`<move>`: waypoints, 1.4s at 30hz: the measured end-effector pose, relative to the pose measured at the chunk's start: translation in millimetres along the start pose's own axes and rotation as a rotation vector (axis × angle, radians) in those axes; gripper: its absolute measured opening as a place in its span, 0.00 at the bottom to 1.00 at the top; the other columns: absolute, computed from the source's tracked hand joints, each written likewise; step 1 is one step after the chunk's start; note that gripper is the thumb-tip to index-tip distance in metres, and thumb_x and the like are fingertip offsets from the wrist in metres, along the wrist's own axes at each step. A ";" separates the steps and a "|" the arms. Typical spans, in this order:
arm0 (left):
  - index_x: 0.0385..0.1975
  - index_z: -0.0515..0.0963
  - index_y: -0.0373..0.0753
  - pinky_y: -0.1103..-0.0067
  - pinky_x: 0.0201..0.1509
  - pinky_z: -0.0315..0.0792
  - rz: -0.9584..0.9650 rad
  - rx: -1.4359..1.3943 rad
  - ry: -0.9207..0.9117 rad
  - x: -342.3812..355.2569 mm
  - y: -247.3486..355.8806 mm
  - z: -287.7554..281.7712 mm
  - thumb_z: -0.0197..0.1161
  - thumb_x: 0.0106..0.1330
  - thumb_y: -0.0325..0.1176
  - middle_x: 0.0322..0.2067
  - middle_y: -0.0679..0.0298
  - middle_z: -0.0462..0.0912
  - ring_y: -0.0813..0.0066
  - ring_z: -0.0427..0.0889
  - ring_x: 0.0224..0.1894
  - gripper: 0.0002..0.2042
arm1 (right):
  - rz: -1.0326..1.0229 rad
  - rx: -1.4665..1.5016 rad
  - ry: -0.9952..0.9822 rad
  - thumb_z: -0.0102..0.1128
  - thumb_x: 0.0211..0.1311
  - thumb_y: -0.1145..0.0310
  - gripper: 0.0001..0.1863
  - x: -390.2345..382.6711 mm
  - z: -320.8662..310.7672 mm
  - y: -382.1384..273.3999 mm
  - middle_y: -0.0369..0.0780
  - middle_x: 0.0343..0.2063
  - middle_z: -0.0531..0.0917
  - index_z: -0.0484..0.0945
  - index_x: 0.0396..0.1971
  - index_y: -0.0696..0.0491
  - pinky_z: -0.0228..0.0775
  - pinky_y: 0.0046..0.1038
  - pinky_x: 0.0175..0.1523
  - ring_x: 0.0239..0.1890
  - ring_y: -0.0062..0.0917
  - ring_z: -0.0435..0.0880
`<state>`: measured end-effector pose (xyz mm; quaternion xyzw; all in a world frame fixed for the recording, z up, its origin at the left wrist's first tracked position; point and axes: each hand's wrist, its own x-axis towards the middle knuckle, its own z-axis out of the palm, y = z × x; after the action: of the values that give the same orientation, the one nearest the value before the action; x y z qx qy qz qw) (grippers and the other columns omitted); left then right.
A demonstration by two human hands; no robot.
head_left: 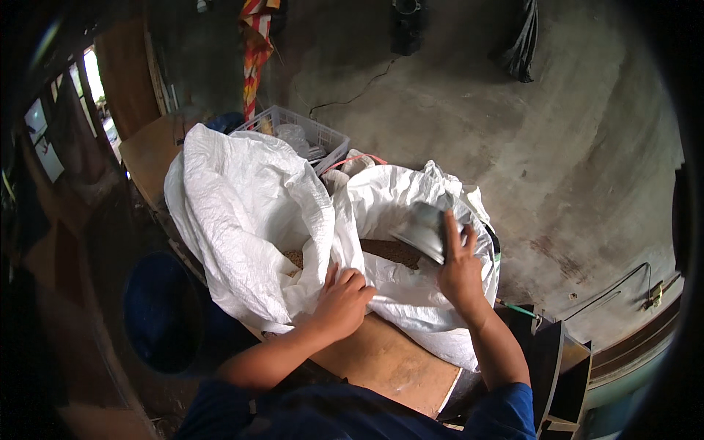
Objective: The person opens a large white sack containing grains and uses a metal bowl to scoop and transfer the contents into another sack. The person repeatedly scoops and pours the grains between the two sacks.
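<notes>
Two open white woven sacks stand side by side in front of me. The left sack (242,191) has a tall raised rim, with some tan grain (295,258) showing inside. In the right sack (381,192) lies darker brown grain (392,252). My left hand (345,301) is closed on the sack rim where the two sacks meet. Over the right sack's mouth, my right hand (463,271) grips a shiny metal bowl (424,233) by its side. The bowl is tilted and slightly blurred; whether it contains anything cannot be seen.
Under the sacks is a brown wooden tabletop (400,363). A white plastic basket (323,137) stands behind them against the grey wall (455,103). A dark blue barrel (161,312) is at the left; dark shelving (565,367) stands at the right.
</notes>
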<state>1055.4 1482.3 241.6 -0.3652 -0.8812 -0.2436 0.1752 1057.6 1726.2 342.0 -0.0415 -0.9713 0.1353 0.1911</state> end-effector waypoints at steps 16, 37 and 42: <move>0.41 0.80 0.35 0.64 0.55 0.75 0.252 -0.421 0.174 -46.2 40.2 -34.5 0.64 0.50 0.19 0.40 0.55 0.72 0.53 0.75 0.52 0.16 | 0.147 0.037 -0.166 0.50 0.56 0.85 0.50 58.2 66.6 -17.2 0.62 0.70 0.54 0.48 0.76 0.31 0.76 0.49 0.58 0.52 0.64 0.80; 0.75 0.53 0.39 0.64 0.76 0.55 -0.918 -1.837 0.369 -29.2 -19.4 113.0 0.39 0.77 0.63 0.72 0.57 0.62 0.59 0.63 0.72 0.38 | 0.031 -0.107 -0.222 0.50 0.56 0.85 0.53 56.5 130.3 26.8 0.63 0.69 0.51 0.41 0.78 0.31 0.78 0.46 0.56 0.47 0.62 0.82; 0.76 0.52 0.41 0.61 0.74 0.61 -0.965 -1.912 0.419 -4.7 -26.8 114.4 0.40 0.74 0.68 0.71 0.55 0.63 0.55 0.65 0.71 0.41 | 0.104 -0.003 -0.319 0.61 0.52 0.79 0.60 55.0 134.3 26.7 0.69 0.68 0.47 0.32 0.78 0.36 0.75 0.46 0.60 0.54 0.66 0.77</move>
<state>1024.1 1526.9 137.4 0.0827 -0.3310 -0.9282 -0.1486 956.2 1725.9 234.7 -0.0699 -0.9861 0.1484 0.0272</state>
